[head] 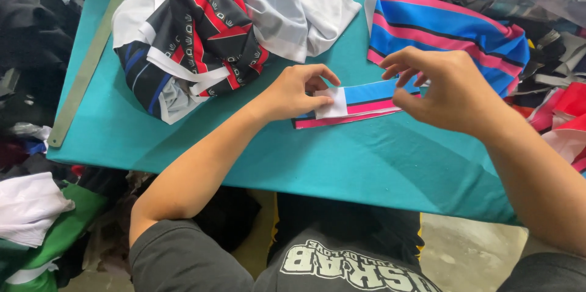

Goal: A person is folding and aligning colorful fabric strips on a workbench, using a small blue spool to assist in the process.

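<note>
A narrow blue, pink and white striped fabric strip (360, 104) lies flat on my teal table, pinched at its white end.

Blue-pink striped strip (366, 101), teal table (366, 164)

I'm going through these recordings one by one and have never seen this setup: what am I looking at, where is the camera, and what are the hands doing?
There is no machine here. One camera sits on a person's head and looks down at their own two bare hands over a table covered in teal cloth. The left hand pinches a small white fabric patch at the end of a narrow blue, pink and black striped fabric strip. The right hand hovers at the strip's other end, fingers bent. Also on the table: a matching striped garment, a crumpled black, red and white patterned garment, white cloth, and a long grey-green ruler along the left edge. More fabric is piled around the table.
</note>
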